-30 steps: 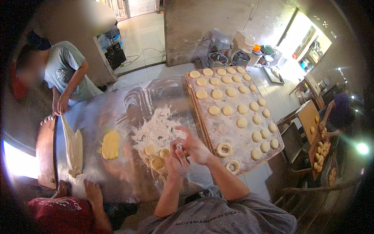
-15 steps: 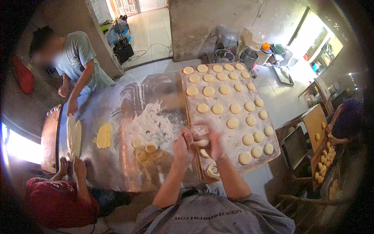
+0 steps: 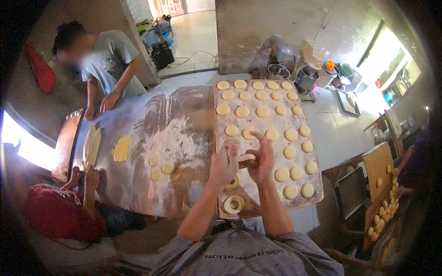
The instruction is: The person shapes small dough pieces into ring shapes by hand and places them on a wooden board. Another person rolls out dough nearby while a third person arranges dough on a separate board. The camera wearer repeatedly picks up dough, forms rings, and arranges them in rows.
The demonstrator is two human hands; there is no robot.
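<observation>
Bridging the narrow gap between the bare, flour-dusted left hand and right hand is a curved band of pale raw dough, apparently a ring. Both hands grip it from opposite sides, with several right fingers raised clear; whether any finger passes through a hole cannot be told. It is held above the board, probably so that neither side sags.

Just below the hands, a pale, uneven dough ring lies flat; another ring is partly hidden by the left hand. Beneath and beyond them, a floured rectangular wooden board carries round cream dough discs in loose rows, spaced perhaps to keep them from sticking.

Left of the hands, three pale dough discs sit close together on the smooth metal desk, beside scattered white flour, which likely stops sticking. Farther left are a soft yellow smear and a long pale dough strip, tended by a co-worker in maroon.

Well beyond the hands stand a round metal bowl, contents unclear, and a pale bin topped by something orange.
</observation>
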